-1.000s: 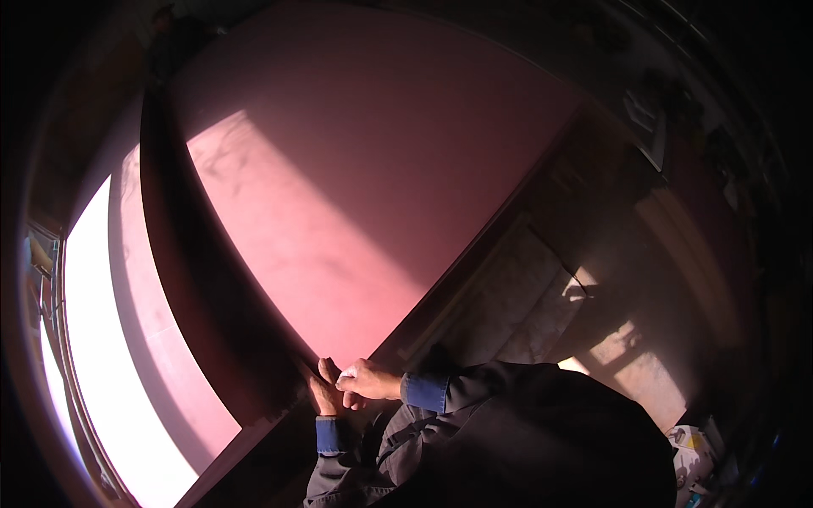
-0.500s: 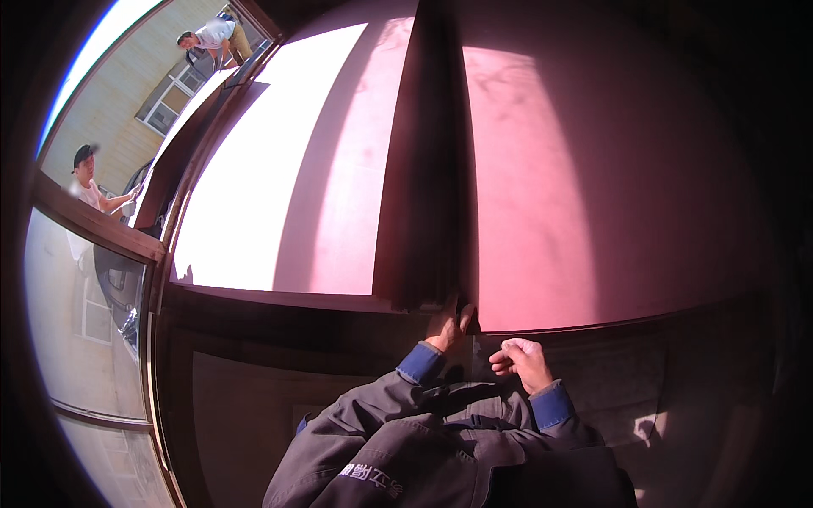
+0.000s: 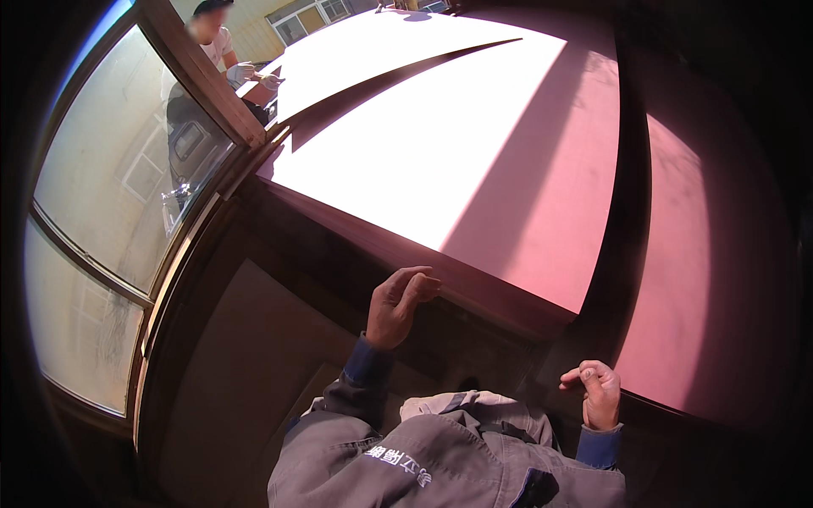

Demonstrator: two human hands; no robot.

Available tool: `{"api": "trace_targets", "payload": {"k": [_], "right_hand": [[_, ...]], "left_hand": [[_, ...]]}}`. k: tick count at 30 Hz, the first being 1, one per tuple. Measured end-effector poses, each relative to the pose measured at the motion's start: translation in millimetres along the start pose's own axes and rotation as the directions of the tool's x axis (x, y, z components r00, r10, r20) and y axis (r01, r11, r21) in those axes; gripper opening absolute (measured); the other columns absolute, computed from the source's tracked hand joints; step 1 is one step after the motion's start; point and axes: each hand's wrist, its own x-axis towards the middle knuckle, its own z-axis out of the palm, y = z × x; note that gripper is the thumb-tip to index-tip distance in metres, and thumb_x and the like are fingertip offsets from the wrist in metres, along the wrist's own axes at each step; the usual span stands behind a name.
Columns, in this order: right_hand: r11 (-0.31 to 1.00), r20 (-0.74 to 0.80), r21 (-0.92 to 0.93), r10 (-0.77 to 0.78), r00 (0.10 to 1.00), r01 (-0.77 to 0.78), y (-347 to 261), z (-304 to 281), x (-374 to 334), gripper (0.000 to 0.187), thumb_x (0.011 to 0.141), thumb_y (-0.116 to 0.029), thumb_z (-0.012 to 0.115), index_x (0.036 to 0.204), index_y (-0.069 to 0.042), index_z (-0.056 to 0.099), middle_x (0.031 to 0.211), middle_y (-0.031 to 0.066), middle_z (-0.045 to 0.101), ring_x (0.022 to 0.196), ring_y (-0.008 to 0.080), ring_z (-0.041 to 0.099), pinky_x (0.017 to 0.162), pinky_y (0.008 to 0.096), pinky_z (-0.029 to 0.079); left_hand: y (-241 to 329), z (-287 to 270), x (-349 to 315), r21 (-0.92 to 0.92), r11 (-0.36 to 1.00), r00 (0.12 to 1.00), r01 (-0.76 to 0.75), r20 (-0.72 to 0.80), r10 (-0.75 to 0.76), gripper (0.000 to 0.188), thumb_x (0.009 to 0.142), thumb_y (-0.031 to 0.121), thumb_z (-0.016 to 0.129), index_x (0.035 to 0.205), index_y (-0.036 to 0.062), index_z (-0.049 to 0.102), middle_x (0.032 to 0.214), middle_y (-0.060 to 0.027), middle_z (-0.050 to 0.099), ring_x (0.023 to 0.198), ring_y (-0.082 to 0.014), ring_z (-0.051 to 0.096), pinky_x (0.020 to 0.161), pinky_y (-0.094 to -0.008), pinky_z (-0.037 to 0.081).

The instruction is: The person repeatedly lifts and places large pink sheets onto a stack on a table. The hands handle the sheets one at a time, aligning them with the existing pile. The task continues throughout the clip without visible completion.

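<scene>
A large flat sheet [image 3: 542, 203], pink in the shade and glaring white in the sun, lies ahead of me on a stack. My left hand [image 3: 395, 306] hovers just off its near edge, thumb and fingers loosely bent and a little apart, with nothing seen between them. To the right, past a dark gap, lies a second pink sheet [image 3: 673, 271]. Beside its near left corner is my right hand [image 3: 595, 394], fingers curled in with the thumb against them. Whatever it may hold is hidden.
At the upper left a person [image 3: 212, 38] in gloves stands beyond a wooden frame post [image 3: 199, 72]. Another bright sheet [image 3: 356, 63] angles over the far side of the stack. Glass panes [image 3: 127, 161] line the left. A dark gap [image 3: 622, 212] divides the sheets.
My view has swung left. My left hand has come away from the gap between the stacks to the left sheet's near edge. A second far person is mostly out of view.
</scene>
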Motion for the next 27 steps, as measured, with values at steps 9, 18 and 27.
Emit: {"api": "trace_targets", "payload": {"k": [9,18,27], "right_hand": [[0.951,-0.017,-0.282,-0.135,0.991,0.125,-3.1,121.8,42.7,0.029,0.100,-0.025,0.061,0.098,0.004,0.061,0.085,0.0148,0.072,0.072,0.0181,0.068,0.071,0.0311,0.056],[0.922,-0.077,-0.355,0.135,0.988,-0.154,38.6,159.2,31.4,0.024,0.099,-0.015,0.053,0.094,0.006,0.063,0.085,0.0157,0.072,0.071,0.0181,0.068,0.069,0.0300,0.056],[0.879,-0.145,-0.251,0.380,0.914,-0.405,66.7,168.4,33.3,0.028,0.101,-0.013,0.050,0.113,0.010,0.058,0.094,0.0209,0.071,0.078,0.0232,0.070,0.070,0.0331,0.059]], "left_hand": [[-30.5,-321.3,172.8,0.150,0.986,0.687,-0.068,-0.710,0.155,0.033,0.099,0.035,0.062,0.107,0.0023,0.063,0.095,-0.0052,0.068,0.079,-0.0108,0.062,0.068,-0.0269,0.052],[-105.5,-392.6,271.1,0.110,0.942,0.812,0.318,-0.544,-0.211,0.052,0.088,0.045,0.074,0.093,-0.0058,0.064,0.074,-0.0084,0.062,0.061,-0.0179,0.059,0.059,-0.0329,0.050],[-82.8,-334.2,191.3,-0.046,0.941,0.834,0.337,-0.448,-0.321,0.032,0.091,0.034,0.073,0.087,0.0037,0.062,0.067,0.0035,0.052,0.049,-0.0081,0.044,0.044,-0.0252,0.040]]}}
